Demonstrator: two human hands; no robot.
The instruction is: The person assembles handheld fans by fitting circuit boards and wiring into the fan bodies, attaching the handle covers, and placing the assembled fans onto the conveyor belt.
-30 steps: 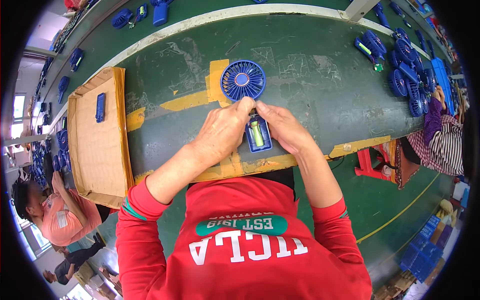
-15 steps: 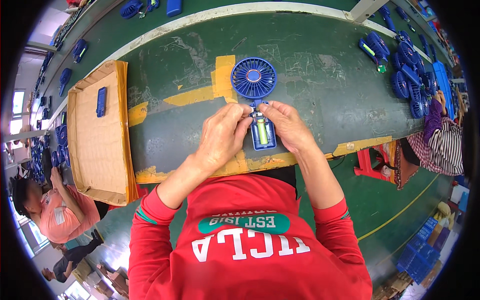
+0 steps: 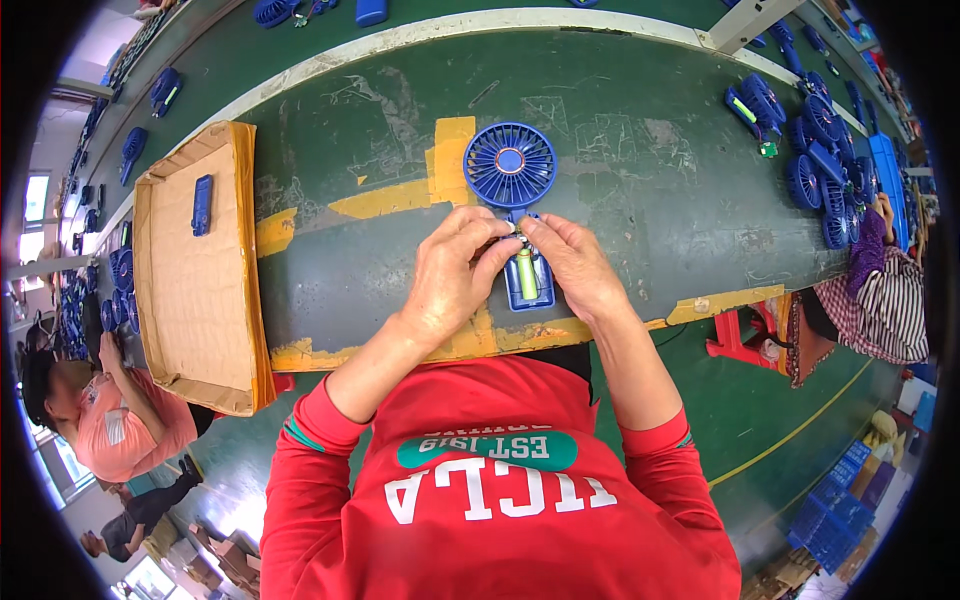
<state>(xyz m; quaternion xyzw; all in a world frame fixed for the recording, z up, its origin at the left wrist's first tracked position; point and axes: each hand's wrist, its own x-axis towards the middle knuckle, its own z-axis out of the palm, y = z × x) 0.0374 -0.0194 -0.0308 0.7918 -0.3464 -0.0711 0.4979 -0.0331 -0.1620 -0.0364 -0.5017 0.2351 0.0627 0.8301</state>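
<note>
- A blue handheld fan [image 3: 510, 170] lies on the workbench [image 3: 680, 230], its round, ribbed head away from the person and its handle's end near the front edge.
- Its handle shell [image 3: 531, 303] is open, a smooth rectangular trough with a pale green cylindrical cell [image 3: 527, 274] lengthwise inside.
- The left hand [image 3: 445, 270] and right hand [image 3: 585, 270] grasp the fan at its neck between bent thumbs and forefingers; fingertips hide much of the neck, and the little parts there are too small to make out.
- The bench top is dark green, scuffed and scratched, with worn yellow tape [image 3: 385, 200]; a wide stretch runs from the right hand to a heap of blue fans [image 3: 825, 180].
- Leftward, well apart, a shallow cardboard tray [image 3: 200, 310] with taped rims holds one slim blue casing [image 3: 202, 206].
- A pale rail [image 3: 540, 17] bounds the far side.
- Co-workers at both sides are partly cut off by the dark fisheye rim.
</note>
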